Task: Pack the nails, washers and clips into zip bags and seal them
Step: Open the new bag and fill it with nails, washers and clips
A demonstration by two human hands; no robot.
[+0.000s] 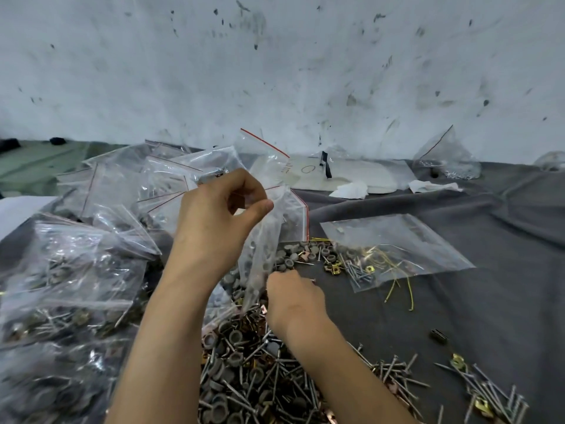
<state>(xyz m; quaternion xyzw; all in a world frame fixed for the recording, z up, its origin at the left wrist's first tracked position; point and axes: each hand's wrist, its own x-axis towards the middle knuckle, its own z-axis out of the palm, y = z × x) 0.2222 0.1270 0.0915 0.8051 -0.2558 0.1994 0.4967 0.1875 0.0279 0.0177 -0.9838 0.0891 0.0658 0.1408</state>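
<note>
Left hand (214,218) pinches zip bag (290,218) near mouth, film likely limp, slippery; right hand (295,298) in nail pile (244,371), grasp unclear.

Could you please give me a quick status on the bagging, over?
Left hand pinches zip bag near its top, bag hanging. Right hand down at the loose pile, fingers hidden. Filled bags crowd the left side, not blocking.

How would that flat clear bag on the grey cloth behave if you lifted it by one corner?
The bag looks like thin film, so it would probably flop and sag. Its nails sit bunched at one end, so they would likely slide and pull it lopsided. Nail points might poke through.
</note>
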